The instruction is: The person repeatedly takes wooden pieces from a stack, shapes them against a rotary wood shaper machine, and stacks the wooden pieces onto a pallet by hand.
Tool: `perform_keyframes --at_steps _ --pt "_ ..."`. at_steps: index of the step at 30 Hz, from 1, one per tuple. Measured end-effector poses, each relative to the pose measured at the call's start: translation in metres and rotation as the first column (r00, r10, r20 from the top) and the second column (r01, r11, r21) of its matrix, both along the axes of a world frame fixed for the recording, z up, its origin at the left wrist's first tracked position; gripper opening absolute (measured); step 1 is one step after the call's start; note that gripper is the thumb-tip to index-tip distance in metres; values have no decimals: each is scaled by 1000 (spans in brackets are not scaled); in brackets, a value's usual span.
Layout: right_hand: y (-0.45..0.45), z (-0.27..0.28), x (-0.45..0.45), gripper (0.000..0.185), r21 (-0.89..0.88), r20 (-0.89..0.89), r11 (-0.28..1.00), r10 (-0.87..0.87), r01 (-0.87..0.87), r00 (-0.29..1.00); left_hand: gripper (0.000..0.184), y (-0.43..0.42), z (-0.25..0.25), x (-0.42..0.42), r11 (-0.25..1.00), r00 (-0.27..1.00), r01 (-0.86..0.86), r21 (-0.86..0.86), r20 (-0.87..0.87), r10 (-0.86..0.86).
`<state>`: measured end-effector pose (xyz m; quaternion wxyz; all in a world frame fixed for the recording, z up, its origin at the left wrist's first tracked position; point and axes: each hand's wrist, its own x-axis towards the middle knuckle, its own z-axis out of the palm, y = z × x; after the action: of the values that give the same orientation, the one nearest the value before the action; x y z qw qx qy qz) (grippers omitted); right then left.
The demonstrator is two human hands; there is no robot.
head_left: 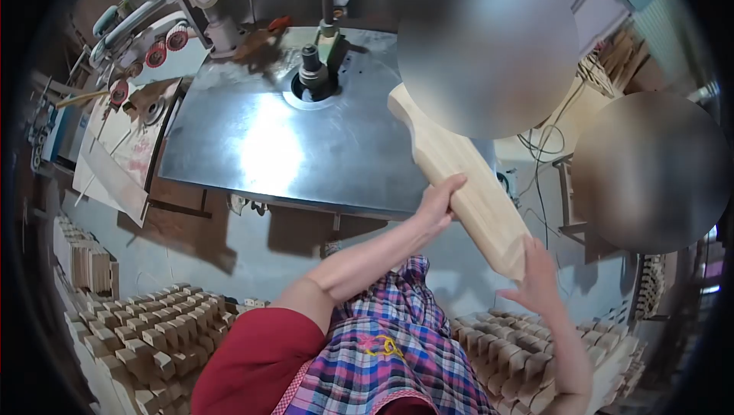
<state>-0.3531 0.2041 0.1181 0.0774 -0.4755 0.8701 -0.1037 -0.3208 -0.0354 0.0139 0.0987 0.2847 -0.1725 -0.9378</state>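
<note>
A shiny grey metal machine table [344, 159] carries a dark upright cylindrical spindle [310, 71] set in a round opening toward its far side. The long pale wooden board with a shaped, narrowed end [472, 182] slants across the table's right side, its near end out past the front edge; whether it touches the tabletop I cannot tell. The left hand [440, 202] grips its left edge, thumb on top. The right hand [539, 277], thumb spread, presses open against its near end. Pale stacked wooden blocks [153, 331] stand nearer than the table.
</note>
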Motion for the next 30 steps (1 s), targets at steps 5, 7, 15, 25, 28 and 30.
perform_keyframes --at_steps 5,7,15,25,28,30 --pt "-65 -83 -33 92 17 174 975 -220 221 960 59 -83 -54 -10 999 999 -26 33 49 24" --pt "-107 -83 -40 91 165 192 962 -249 219 949 59 -113 -62 -20 999 998 -19 32 57 17" --pt "-160 -162 -122 79 -58 -67 997 37 -41 997 57 -184 -107 -75 987 987 -148 55 70 144" --pt "-199 -182 -207 78 -97 -80 979 173 -180 982 56 -222 -157 -128 963 954 -267 -25 137 268" --pt "-204 -185 -217 76 -102 -77 974 195 -202 978 56 -227 -160 -129 953 942 -302 -37 143 304" --pt "-208 -188 -219 75 -103 -74 969 217 -224 973 57 -229 -162 -126 941 929 -336 -43 148 339"
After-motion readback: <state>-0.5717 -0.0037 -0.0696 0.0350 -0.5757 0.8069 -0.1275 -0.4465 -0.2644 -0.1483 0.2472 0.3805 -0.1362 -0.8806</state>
